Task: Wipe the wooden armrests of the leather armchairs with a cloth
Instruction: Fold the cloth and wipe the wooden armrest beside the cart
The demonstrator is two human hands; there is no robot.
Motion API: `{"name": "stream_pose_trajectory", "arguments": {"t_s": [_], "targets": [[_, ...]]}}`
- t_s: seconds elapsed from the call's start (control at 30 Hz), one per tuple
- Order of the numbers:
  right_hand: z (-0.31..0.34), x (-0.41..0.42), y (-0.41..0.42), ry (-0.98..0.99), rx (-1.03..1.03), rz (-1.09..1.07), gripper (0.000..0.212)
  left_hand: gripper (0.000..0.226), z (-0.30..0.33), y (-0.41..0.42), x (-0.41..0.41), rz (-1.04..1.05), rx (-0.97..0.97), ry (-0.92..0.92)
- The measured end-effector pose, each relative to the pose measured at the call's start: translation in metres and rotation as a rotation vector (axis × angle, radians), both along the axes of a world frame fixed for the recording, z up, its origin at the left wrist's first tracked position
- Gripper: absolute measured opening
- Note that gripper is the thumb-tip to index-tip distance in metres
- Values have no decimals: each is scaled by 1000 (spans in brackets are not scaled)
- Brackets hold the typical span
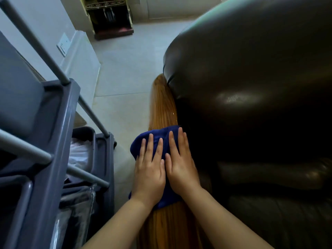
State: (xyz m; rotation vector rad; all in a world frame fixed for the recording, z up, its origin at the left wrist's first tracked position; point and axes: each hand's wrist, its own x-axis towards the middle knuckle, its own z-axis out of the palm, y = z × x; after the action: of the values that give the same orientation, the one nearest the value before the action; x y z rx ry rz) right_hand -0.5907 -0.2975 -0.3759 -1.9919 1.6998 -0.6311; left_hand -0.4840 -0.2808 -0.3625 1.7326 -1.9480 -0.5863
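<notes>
Nearest the camera, 2 bare forearms reach forward over the wooden armrest, which runs away from the viewer along the left side of the leather armchair. The left hand and the right hand lie flat, side by side and touching, fingers stretched out and slightly spread, both palms pressed down on a blue cloth. Neither hand grips it. The cloth is bunched across the armrest about midway along, its left edge hanging over the outer side. Left of the hands stands a grey cart with pale metal rails. Beyond lies a light tiled floor, and farther off a dark cabinet against the wall.
</notes>
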Motion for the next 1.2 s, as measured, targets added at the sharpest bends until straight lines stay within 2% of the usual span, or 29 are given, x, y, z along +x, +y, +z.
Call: {"name": "stream_pose_trajectory", "arguments": {"t_s": [0.1,0.23,0.4,0.5,0.57,0.7,0.87,1.03,1.2], "targets": [[4,3,-38,-40,20,-26,64,57,-3,-40,2,10,17,85],[19,5,-76,-28,71,-15,62,57,7,-84,1,7,118,103],[21,-33,-66,-12,9,171,68,65,15,-54,26,-50,70,172],[24,-48,-74,39,40,229,66,65,16,-54,36,-122,163,220],[28,-45,-88,37,99,247,66,69,18,-74,36,-148,227,178],[34,-37,-114,19,135,184,66,74,27,-116,29,-171,247,79],[39,-28,-127,-15,69,109,56,74,38,-152,29,-190,238,102],[40,-29,-131,15,53,89,50,66,31,-138,32,-63,220,123],[37,-37,-120,-39,59,91,49,63,32,-114,46,-36,239,156]]}}
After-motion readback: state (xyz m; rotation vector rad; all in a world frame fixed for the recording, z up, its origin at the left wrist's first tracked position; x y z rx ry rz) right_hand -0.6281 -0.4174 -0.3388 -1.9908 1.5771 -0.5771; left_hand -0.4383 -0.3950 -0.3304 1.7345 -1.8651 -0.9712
